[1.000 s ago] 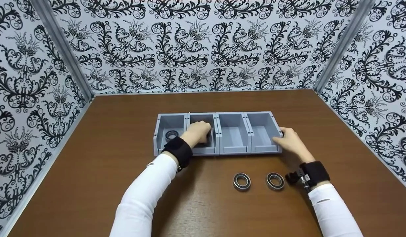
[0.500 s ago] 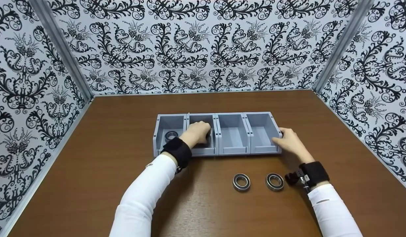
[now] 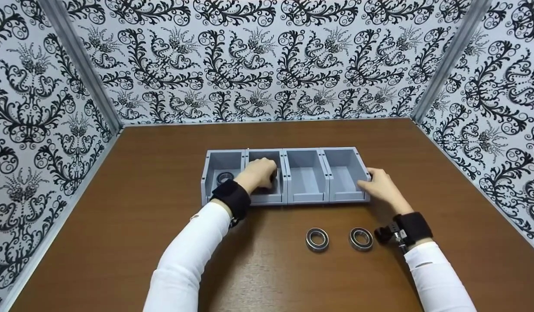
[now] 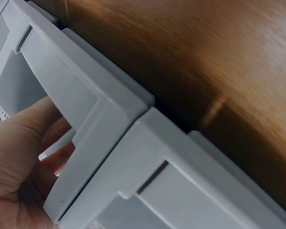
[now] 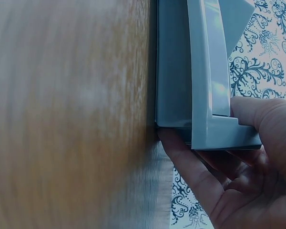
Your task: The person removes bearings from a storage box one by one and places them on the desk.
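Note:
Four joined grey plastic bins [image 3: 308, 197] stand in a row on the brown table. My left hand [image 3: 260, 173] reaches into the second bin from the left, fingers bent down; in the left wrist view the thumb [image 4: 35, 117] passes behind its front lip. A small dark patch shows beside the fingers in the head view; I cannot tell whether they hold anything. My right hand [image 3: 379, 184] grips the outer side wall of the rightmost bin [image 5: 205, 95], thumb inside, other fingers outside and below. A black-sealed ball bearing [image 3: 225, 178] lies in the leftmost bin.
Two ball bearings lie flat on the table in front of the bins, a left one [image 3: 317, 239] and a right one [image 3: 361, 239] close to the right wrist camera. Black-and-white patterned walls [image 3: 258, 60] enclose the table [image 3: 141, 195] at the back and sides.

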The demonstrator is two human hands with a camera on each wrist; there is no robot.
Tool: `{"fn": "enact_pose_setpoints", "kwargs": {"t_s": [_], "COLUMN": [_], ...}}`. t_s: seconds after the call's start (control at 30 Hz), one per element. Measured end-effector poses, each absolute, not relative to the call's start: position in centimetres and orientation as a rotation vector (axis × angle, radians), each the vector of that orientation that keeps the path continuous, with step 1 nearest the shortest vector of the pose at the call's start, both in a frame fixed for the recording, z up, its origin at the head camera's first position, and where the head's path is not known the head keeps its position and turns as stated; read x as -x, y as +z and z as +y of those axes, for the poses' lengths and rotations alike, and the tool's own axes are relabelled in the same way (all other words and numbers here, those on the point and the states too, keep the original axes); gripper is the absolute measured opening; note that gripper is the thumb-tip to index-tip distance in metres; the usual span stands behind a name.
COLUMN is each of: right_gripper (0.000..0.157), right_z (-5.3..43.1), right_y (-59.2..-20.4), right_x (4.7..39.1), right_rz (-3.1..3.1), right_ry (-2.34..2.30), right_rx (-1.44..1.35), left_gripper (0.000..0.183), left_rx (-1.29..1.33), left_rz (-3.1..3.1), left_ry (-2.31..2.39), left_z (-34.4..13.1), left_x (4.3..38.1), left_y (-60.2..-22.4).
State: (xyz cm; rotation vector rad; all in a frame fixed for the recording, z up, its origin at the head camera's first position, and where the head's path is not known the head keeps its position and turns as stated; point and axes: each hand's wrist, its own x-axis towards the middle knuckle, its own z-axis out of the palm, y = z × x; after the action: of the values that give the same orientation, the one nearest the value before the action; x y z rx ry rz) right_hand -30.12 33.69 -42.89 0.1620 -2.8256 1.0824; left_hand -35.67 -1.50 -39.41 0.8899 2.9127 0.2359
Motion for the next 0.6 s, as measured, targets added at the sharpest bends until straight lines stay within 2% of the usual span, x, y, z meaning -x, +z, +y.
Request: {"fn": "enact_pose_setpoints", "kwargs": {"t_s": [0.33,0.6], "right_gripper": [0.040,0.040], "right_z": [33.7,33.7], "right_y": [-42.9,-42.9], "right_x": [30.2,30.1], "right_rz": [-2.832,-2.828], "right_ry": [1.079,1.069], "right_rx": [-0.161,-0.179], "left_gripper": [0.025,0.023], "left_rx": [-0.866,-0.873], "left_rz": [2.886,2.888], "left_ry": [0.219,0.202], "left_z": [-1.6,-1.6], "left_x": [35.7,35.8], "left_y": [-38.6,-38.2]}}
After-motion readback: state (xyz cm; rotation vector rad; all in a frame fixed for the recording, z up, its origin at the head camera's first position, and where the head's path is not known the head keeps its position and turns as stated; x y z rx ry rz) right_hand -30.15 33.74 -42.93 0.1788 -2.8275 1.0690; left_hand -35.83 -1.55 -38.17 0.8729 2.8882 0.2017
